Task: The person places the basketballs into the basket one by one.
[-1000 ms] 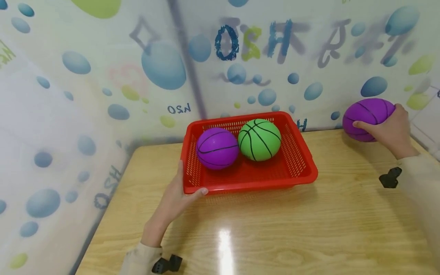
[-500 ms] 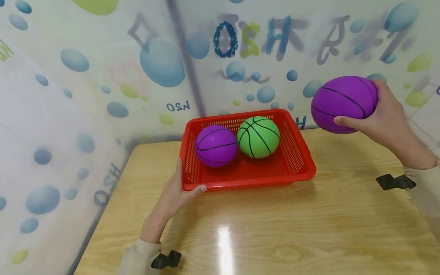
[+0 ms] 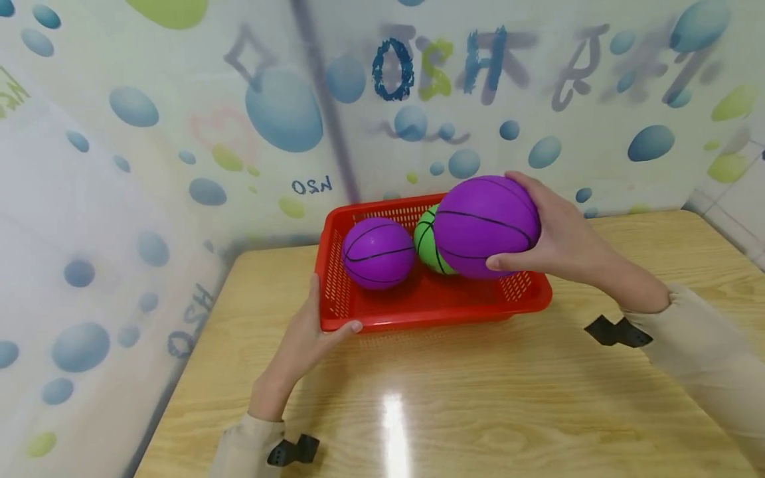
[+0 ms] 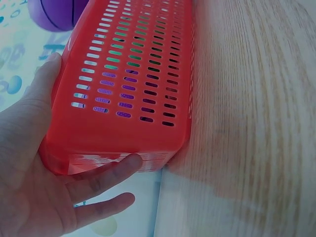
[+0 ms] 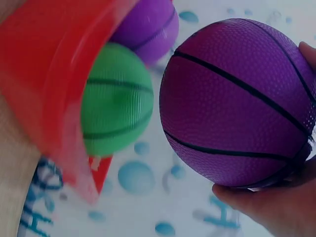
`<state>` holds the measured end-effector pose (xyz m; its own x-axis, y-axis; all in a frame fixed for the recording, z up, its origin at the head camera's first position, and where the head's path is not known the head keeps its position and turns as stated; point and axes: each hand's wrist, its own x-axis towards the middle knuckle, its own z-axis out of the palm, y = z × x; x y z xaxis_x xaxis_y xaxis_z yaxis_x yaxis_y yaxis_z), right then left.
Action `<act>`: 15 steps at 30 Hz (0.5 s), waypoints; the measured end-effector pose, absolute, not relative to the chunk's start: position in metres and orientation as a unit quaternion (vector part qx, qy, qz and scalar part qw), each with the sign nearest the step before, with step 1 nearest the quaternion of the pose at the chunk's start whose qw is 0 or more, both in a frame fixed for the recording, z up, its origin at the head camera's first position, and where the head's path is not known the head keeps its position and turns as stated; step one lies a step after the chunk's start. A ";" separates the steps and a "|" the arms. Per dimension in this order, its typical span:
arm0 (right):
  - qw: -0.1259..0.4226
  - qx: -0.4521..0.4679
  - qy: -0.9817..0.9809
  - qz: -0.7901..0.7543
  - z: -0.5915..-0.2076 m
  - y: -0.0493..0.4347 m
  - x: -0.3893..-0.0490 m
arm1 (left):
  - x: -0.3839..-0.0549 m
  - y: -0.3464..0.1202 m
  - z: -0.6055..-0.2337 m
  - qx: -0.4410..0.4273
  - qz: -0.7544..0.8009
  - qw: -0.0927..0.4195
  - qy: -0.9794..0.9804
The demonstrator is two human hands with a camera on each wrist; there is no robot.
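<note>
In the head view my right hand [image 3: 562, 236] grips a purple mini basketball [image 3: 485, 222], thumb in front and fingers behind. It hangs over the right half of a red plastic basket [image 3: 442, 318], overlapping a green mini basketball [image 3: 424, 242]. The right wrist view shows the held ball [image 5: 232, 106] apart from the green ball [image 5: 118, 101]. Another purple mini basketball [image 3: 378, 253] lies at the basket's left. My left hand [image 3: 301, 345] holds the basket's near left corner; in the left wrist view its thumb [image 4: 47, 74] lies along the rim and its fingers reach across the end.
The basket stands on a wooden table [image 3: 478, 398] close to the back wall [image 3: 382, 153], which is covered in blue and green dots and lettering. Another wall [image 3: 72, 265] runs along the table's left. Dark devices are strapped at both wrists.
My right hand has lifted the purple mini basketball off the table's back right and carried it left, over the basket. My left hand has stayed at the basket's corner.
</note>
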<state>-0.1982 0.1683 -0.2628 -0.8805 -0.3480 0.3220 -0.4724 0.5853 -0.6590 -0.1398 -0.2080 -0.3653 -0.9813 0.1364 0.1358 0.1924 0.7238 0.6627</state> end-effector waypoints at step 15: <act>0.022 0.312 -0.875 0.370 -0.293 0.115 -0.203 | -0.140 -0.206 -0.366 -0.082 -0.365 0.033 -0.927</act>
<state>-0.2030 0.1150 -0.2931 -0.8042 -0.5295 0.2699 -0.5623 0.5308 -0.6341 -0.1404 -0.2060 -0.3657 -0.9845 0.1273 0.1207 0.1754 0.7198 0.6717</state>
